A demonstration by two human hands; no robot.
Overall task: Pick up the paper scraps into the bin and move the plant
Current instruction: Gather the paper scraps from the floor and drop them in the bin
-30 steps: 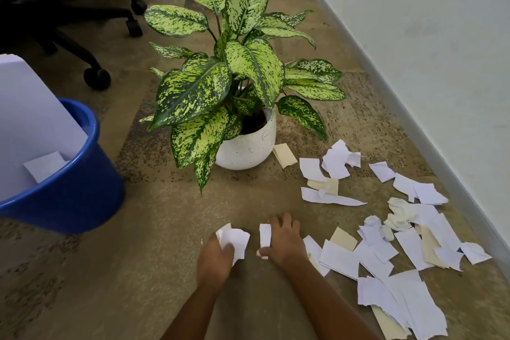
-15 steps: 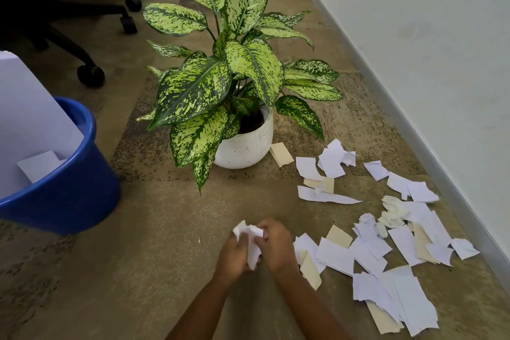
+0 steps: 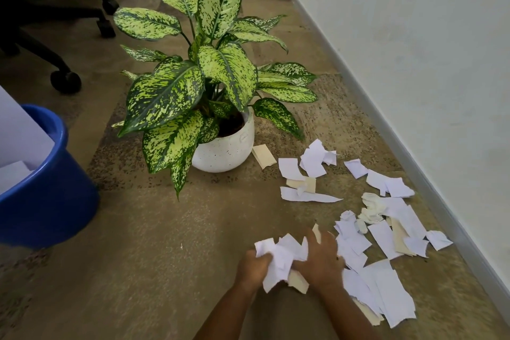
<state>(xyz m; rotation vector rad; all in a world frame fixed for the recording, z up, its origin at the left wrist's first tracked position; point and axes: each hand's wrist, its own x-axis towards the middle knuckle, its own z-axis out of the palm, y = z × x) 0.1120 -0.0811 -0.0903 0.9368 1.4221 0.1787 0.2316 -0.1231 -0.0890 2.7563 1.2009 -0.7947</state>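
Low in the view, my left hand [image 3: 255, 266] and my right hand [image 3: 321, 259] press together a crumpled bunch of white and cream paper scraps [image 3: 281, 255] just above the carpet. Several more loose scraps [image 3: 386, 240] lie scattered to the right, toward the wall. A spotted green plant [image 3: 209, 72] in a white speckled pot [image 3: 229, 152] stands beyond my hands, with a cream scrap [image 3: 264, 156] beside the pot. The blue bin [image 3: 44, 196] sits at the left edge, holding large white sheets.
A white wall with a grey skirting [image 3: 414, 168] runs along the right. Black office chair bases with castors [image 3: 64, 81] stand at the far left behind the plant. Brown carpet [image 3: 154, 257] lies between bin and hands.
My hands came together, gathering separate scraps into one bunch. The bunch has grown, with a cream piece added, and my hands have shifted slightly right toward the pile.
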